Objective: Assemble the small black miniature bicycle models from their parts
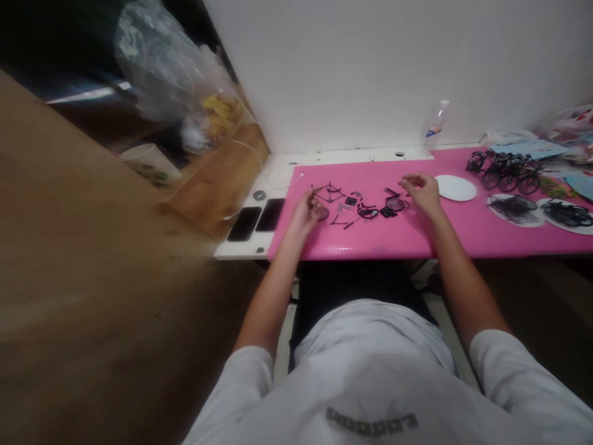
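And there's the thin black angular frame (330,193) by the curled left hand (306,211), against the glossy pink surface (384,244), long axis running roughly left-right, one end toward that hand; right hand (423,193) bends near the round white plate (456,188), either grip impossible to tell

Readable text: none | your white T-shirt (375,358): dark block lettering (372,423), too blurred to read | your clear bottle (439,116): blue-orange label (433,131), illegibly small

Left bare hand (306,211) at thin black frame (330,199); right bare hand (425,193) beside white oval plate (458,188); 2 black rectangular phones (244,224) left.
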A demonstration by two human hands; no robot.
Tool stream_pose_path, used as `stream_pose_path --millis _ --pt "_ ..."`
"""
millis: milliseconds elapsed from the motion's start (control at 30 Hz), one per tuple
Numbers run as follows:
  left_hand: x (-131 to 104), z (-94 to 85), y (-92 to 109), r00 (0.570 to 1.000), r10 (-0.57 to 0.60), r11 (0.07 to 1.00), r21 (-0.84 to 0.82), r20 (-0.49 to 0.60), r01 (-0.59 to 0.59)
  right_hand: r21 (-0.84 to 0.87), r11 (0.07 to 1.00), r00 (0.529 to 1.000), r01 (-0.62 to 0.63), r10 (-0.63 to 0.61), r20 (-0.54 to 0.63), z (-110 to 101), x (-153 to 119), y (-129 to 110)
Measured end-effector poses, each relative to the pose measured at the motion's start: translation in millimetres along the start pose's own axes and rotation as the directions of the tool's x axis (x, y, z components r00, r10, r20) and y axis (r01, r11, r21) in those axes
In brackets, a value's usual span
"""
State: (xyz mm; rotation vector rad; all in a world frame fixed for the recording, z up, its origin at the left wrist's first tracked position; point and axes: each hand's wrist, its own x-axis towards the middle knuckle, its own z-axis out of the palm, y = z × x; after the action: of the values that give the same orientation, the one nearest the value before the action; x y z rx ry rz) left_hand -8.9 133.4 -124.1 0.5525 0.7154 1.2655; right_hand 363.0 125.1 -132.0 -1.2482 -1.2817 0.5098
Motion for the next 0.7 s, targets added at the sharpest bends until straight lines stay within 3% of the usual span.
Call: stream_pose_path --millis 200,433,567,700 --pt "-1.4 -4.7 -4.0 0.984 0.167 0.986 0.034 -0.07 -0.165 0.129 0.985 0.99 -0.115 0.104 0.095 5.7 -3.0 1.7" --pt "5.8 -15.4 -12.0 0.956 0.293 0.946 0.15 -0.025 -0.286 0.141 0.979 0.982 -0.148 0.128 0.139 17.1 -9.5 0.7" --pt "13.4 -19.4 -17.8 0.943 0.329 0.93 0.191 -0.052 -0.314 -0.02 0.996 0.977 -0.091 0.093 0.193 38.3 -13.1 6.6" --pt "17.2 -23.1 -24.5 0.919 0.392 0.896 0.242 -0.038 -0.372 -0.303 0.946 0.965 0.115 -0.034 0.261 65.4 -21.2 8.6"
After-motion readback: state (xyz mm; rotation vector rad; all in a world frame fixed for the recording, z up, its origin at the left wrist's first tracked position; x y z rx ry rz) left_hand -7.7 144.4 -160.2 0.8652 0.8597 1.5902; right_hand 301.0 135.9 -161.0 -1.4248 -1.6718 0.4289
